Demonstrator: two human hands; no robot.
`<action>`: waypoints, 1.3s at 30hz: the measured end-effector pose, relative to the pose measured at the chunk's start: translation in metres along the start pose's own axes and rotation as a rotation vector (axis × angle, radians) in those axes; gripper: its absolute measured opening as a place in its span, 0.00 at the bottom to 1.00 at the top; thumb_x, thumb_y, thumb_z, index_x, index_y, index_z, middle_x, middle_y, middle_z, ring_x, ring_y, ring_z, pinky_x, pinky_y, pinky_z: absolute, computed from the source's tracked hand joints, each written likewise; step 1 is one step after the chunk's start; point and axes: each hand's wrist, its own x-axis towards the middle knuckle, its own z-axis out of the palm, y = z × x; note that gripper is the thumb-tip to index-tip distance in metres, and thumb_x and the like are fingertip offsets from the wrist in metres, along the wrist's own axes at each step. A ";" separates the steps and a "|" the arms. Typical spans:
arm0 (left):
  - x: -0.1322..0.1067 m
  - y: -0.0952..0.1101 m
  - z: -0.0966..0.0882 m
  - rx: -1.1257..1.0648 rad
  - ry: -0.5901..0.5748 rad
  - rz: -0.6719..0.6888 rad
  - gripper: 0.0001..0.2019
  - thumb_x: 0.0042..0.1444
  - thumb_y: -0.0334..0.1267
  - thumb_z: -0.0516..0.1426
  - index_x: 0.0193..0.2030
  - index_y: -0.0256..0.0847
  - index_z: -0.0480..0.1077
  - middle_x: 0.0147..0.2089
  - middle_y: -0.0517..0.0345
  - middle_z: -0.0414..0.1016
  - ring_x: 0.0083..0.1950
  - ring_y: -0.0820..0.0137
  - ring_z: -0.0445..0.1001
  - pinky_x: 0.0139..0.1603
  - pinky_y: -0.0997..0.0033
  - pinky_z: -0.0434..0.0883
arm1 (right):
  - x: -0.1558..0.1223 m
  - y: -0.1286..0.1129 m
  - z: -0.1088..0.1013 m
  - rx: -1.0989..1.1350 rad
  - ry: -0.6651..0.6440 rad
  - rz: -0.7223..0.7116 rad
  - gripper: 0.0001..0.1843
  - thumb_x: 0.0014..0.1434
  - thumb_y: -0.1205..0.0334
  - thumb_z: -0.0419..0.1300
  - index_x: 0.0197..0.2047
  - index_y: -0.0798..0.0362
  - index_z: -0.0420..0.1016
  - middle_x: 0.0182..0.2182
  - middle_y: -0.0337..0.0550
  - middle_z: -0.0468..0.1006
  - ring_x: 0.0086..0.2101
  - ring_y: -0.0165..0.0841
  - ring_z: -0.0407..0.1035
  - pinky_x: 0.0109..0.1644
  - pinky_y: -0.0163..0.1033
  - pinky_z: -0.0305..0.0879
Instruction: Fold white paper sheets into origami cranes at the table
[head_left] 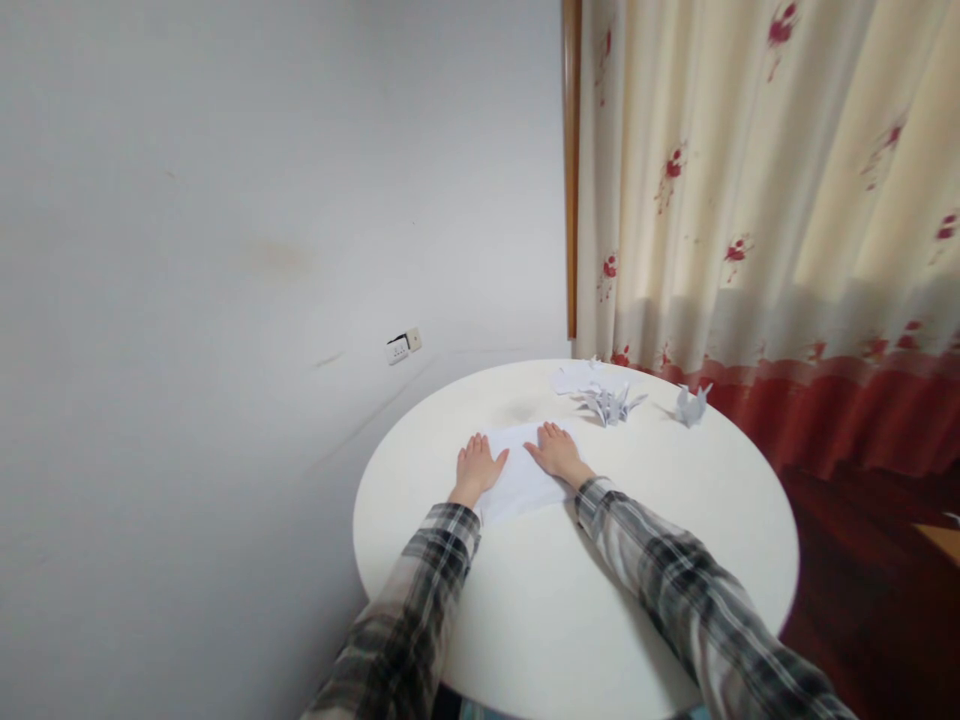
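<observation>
A sheet of white paper [519, 490] lies flat on the round white table [540, 610]. My left hand [478, 467] rests palm down on its left edge, fingers stretched forward and thumb pointing inward. On the right part of the sheet, my right hand [556, 453] also lies flat, its thumb out to the left. Neither hand grips anything. Beyond my right hand stand several folded paper cranes [609, 405], close together. A separate folded paper piece [691, 405] sits farther right near the table's edge.
More white paper [577, 377] lies at the far edge of the table. A grey-white wall [225, 300] with a socket [398, 350] borders the left side. A cream and red curtain [720, 200] hangs behind, above a dark red floor [855, 560].
</observation>
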 end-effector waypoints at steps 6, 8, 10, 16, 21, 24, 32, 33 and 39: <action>-0.002 0.001 -0.002 -0.004 -0.010 -0.007 0.37 0.56 0.56 0.35 0.64 0.29 0.47 0.68 0.45 0.41 0.68 0.62 0.40 0.65 0.58 0.44 | 0.001 0.005 -0.005 -0.014 -0.007 0.038 0.34 0.60 0.44 0.43 0.60 0.61 0.56 0.61 0.57 0.54 0.60 0.42 0.47 0.61 0.47 0.42; -0.003 0.000 -0.002 -0.002 -0.012 -0.008 0.37 0.55 0.56 0.35 0.64 0.29 0.47 0.68 0.45 0.41 0.68 0.62 0.40 0.65 0.58 0.44 | 0.002 0.011 -0.008 -0.017 -0.037 -0.013 0.33 0.60 0.43 0.42 0.60 0.57 0.57 0.61 0.53 0.55 0.60 0.41 0.47 0.60 0.47 0.42; -0.004 -0.001 -0.003 0.000 -0.011 -0.009 0.37 0.55 0.56 0.35 0.64 0.29 0.47 0.68 0.45 0.42 0.68 0.61 0.40 0.65 0.58 0.44 | 0.002 0.016 -0.010 -0.017 -0.070 -0.048 0.32 0.60 0.43 0.41 0.61 0.53 0.55 0.62 0.48 0.53 0.61 0.40 0.46 0.61 0.47 0.41; -0.004 -0.003 -0.003 0.000 -0.002 -0.008 0.37 0.55 0.56 0.35 0.64 0.30 0.47 0.68 0.45 0.42 0.68 0.61 0.40 0.65 0.58 0.45 | 0.003 0.022 -0.013 -0.051 -0.105 -0.025 0.35 0.59 0.40 0.39 0.62 0.53 0.52 0.63 0.52 0.49 0.62 0.41 0.43 0.61 0.49 0.39; -0.005 -0.005 -0.002 -0.001 0.005 -0.007 0.37 0.55 0.57 0.35 0.64 0.31 0.48 0.68 0.45 0.42 0.68 0.62 0.40 0.65 0.58 0.44 | 0.004 0.023 -0.014 -0.058 -0.118 -0.009 0.38 0.56 0.35 0.39 0.63 0.50 0.52 0.63 0.52 0.48 0.61 0.45 0.42 0.60 0.52 0.38; -0.005 -0.006 -0.002 -0.002 0.007 -0.007 0.37 0.55 0.57 0.35 0.64 0.30 0.48 0.68 0.45 0.42 0.68 0.62 0.40 0.65 0.58 0.45 | 0.004 0.025 -0.013 -0.053 -0.112 -0.012 0.39 0.56 0.35 0.39 0.63 0.51 0.52 0.63 0.53 0.48 0.62 0.46 0.41 0.60 0.53 0.38; -0.003 -0.005 -0.001 0.004 0.009 -0.011 0.36 0.56 0.56 0.35 0.64 0.31 0.48 0.68 0.46 0.42 0.68 0.62 0.41 0.65 0.58 0.45 | -0.005 0.030 -0.012 -0.067 -0.042 -0.148 0.30 0.61 0.45 0.41 0.61 0.51 0.54 0.63 0.49 0.52 0.62 0.40 0.43 0.61 0.51 0.39; -0.003 -0.005 -0.001 0.002 0.008 -0.013 0.37 0.56 0.56 0.35 0.64 0.31 0.48 0.68 0.46 0.42 0.68 0.61 0.41 0.65 0.58 0.44 | -0.007 0.030 -0.012 -0.070 -0.044 -0.174 0.29 0.61 0.45 0.41 0.61 0.51 0.55 0.63 0.49 0.51 0.62 0.40 0.42 0.61 0.52 0.39; -0.002 -0.006 0.001 -0.010 0.011 -0.015 0.37 0.55 0.56 0.36 0.64 0.30 0.48 0.68 0.45 0.43 0.68 0.61 0.41 0.65 0.59 0.44 | -0.024 0.035 -0.014 -0.043 -0.047 -0.330 0.30 0.62 0.44 0.40 0.62 0.49 0.54 0.63 0.47 0.50 0.62 0.39 0.42 0.62 0.52 0.39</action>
